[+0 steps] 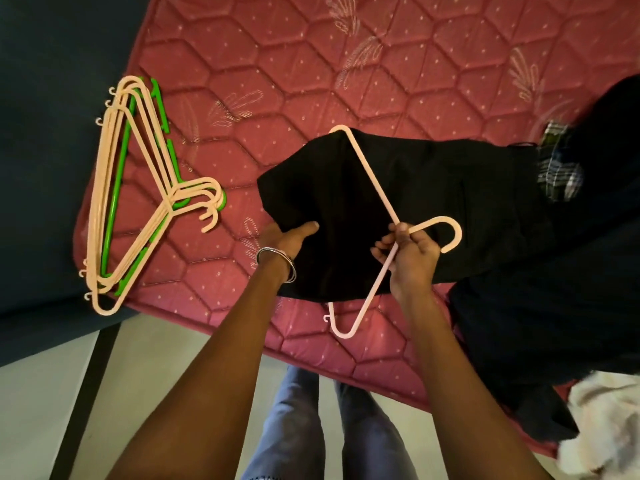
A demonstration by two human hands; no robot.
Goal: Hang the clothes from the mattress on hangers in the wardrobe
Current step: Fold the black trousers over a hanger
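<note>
Over mattress (311, 81), right hand (408, 258) grips pink hanger (367, 168); left hand (291, 239) pinches black garment (415, 188).

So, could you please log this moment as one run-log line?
left hand: grips black garment | right hand: holds pink hanger at neck | hanger stack: on mattress

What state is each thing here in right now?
Pink hanger: held at its neck, partly inside the black garment.
Black garment: on the mattress, edge gripped.
Left hand: gripping the garment.
Right hand: gripping the hanger.
Spare hangers: stacked, lying untouched.
Dark clothes pile: heaped, unhung.
</note>
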